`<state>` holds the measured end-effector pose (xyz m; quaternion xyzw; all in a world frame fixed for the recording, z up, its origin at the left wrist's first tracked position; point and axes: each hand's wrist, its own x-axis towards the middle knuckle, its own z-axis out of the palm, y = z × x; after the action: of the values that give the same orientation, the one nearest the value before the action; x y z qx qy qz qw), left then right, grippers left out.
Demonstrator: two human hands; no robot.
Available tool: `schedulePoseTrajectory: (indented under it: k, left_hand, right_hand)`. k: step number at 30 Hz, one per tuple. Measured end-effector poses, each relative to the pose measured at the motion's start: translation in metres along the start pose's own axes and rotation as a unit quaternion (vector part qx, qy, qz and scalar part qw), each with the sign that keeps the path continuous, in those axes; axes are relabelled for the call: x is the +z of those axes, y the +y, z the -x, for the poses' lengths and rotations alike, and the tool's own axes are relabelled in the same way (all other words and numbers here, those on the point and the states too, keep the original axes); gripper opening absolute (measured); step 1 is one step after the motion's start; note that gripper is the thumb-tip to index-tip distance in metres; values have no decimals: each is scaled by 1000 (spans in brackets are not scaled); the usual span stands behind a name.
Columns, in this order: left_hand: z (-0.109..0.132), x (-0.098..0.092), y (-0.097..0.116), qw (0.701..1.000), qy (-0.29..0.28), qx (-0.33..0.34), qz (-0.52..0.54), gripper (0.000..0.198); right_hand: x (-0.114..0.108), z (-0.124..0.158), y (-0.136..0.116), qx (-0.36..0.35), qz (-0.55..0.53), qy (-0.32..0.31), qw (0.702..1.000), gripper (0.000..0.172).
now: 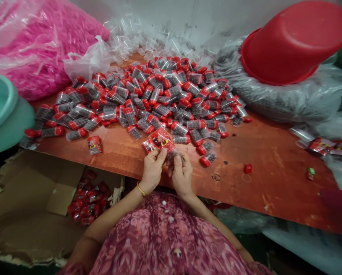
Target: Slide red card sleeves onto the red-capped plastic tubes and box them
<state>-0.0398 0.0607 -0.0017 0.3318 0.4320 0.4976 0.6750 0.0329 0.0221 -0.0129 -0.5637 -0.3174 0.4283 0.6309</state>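
Note:
Near the table's front edge, my left hand (152, 171) pinches a red printed sleeve (162, 138). Beside it my right hand (182, 173) is closed on a small clear tube (173, 156) with dark contents, partly hidden by the fingers. The two hands almost touch, and the tube lies against the lower end of the sleeve. Another printed piece (149, 146) shows just left of the sleeve. Beyond the hands spreads a big heap of red-capped clear tubes (159, 91) with dark contents. A separate red printed packet (94, 145) lies to the left.
An open cardboard box (21, 198) below the left edge contains red packets (87, 202). A teal basin (7, 126), a bag of pink pieces (44, 49) and a red bucket (297, 42) flank the heap. Loose clear tubes (159, 36) lie behind; a red cap (248, 169) is on the right.

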Motion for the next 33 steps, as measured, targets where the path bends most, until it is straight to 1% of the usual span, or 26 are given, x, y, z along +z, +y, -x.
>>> schedulePoseTrajectory:
  k: [3,5,6,9,12,16,20,22,23,24,26,30,32,33]
  left_hand:
    - [4,-2,1,997,-61,-33,23,34]
    - [2,-6,6,995,-95,-28,29,32]
    - [-1,-8,10,994,-99,-15,32,32]
    - [-9,-11,20,996,-80,13,45,33]
    - [-16,-9,25,997,-66,-10,47,31]
    - [-18,-4,22,997,-63,-36,36,34]
    - [-17,-2,17,999,-40,-35,6,38]
    - [-17,-2,15,999,-42,-33,7,38]
    - [-16,-3,15,998,-45,-36,12,38]
    - [-16,-4,14,998,-46,-40,17,38]
    - [-16,-7,14,998,-42,-40,13,36]
    - [-17,-11,15,998,-49,13,-39,27]
    - [-17,-8,17,997,-60,31,-42,25]
    - [-16,-5,18,997,-60,34,-29,25]
  right_hand:
    - [1,-2,-6,63,-77,-43,994,34]
    - [-1,-4,-9,76,-99,-65,990,34]
    - [-2,-5,-10,74,-97,-73,990,33]
    - [-7,-9,-14,54,-53,-88,993,30]
    - [-13,-13,-19,21,2,-87,996,31]
    - [-22,-17,-23,-25,68,-87,994,26]
    - [-30,-18,-18,-91,141,-108,980,21]
    - [-32,-18,-16,-119,163,-111,973,18]
    - [-33,-18,-16,-122,164,-111,973,18]
    - [-33,-18,-16,-114,158,-116,974,19]
    - [-34,-20,-20,-74,131,-147,978,23]
    - [-37,-28,-34,21,74,-224,971,32]
    - [-37,-30,-37,33,64,-231,970,34]
    - [-37,-29,-38,19,68,-221,973,33]
